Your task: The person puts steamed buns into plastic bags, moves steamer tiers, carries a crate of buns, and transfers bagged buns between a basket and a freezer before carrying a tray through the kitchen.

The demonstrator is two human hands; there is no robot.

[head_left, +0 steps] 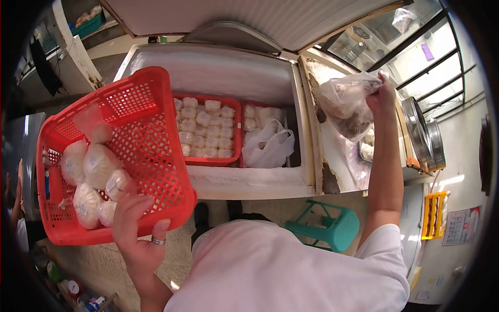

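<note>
My left hand, a ring on one finger, grips the near rim of a red plastic basket that is tilted at my left. Inside it, several round white items in clear wrap lie bunched toward the left. On the other side, my right arm is stretched out. The right hand is closed on the top of a clear plastic bag, held above the white ledge beside the freezer. What fills the bag is hard to make out through the plastic.
Ahead stands an open chest freezer with frosted walls. It holds a red crate of rows of wrapped white pieces and a white plastic bag. A green stool stands at the front right. Round metal pans sit far right.
</note>
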